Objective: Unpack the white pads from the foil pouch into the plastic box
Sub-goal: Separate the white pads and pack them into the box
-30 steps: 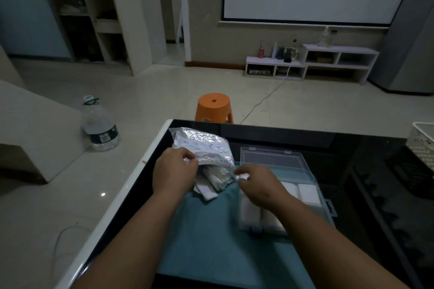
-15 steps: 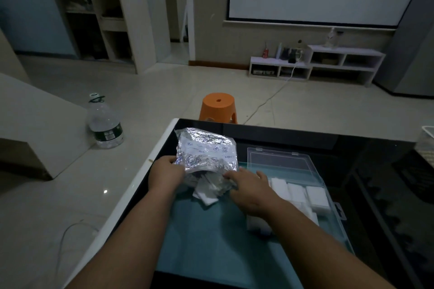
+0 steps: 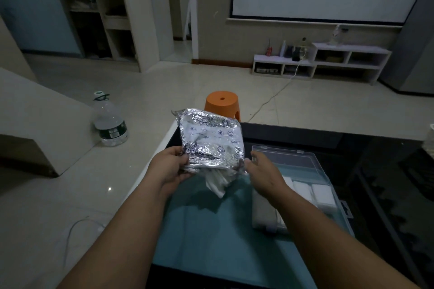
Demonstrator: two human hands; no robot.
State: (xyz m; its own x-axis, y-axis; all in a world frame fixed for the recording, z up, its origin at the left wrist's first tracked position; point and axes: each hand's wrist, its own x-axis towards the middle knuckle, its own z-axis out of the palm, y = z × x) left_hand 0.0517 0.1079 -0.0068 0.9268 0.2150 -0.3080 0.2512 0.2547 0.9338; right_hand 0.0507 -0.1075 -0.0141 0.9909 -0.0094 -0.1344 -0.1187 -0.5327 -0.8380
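Nearest, both forearms reach out over the teal mat (image 3: 211,237), which covers the near and middle part of the black counter (image 3: 305,134).

The left grip (image 3: 170,168) is closed on the lower left edge of the foil pouch (image 3: 211,141), and the right grip (image 3: 263,169) pinches its lower right corner; the fingertips there are partly hidden by foil. Between them the pouch is lifted off the mat, above the counter's far left corner, with its mouth turned down. A bunch of white pads (image 3: 217,182) hangs out of the mouth, clear of the mat and not over the box.

Just right of the hands, on the right half of the mat, lies the plastic box (image 3: 264,212), its clear lid (image 3: 284,157) folded back toward the far edge. A row of boxed pads (image 3: 323,196) already fills part of it.

Beyond the far edge stand an orange stool (image 3: 222,101) and, further left on the floor, a water bottle (image 3: 110,124).

The step in hand looks like emptying the pouch, with the task well begun but unfinished. The next move probably calls for carrying the mouth rightward over the box, or for freeing one hand to draw the pads out, since from here they would drop onto the mat.
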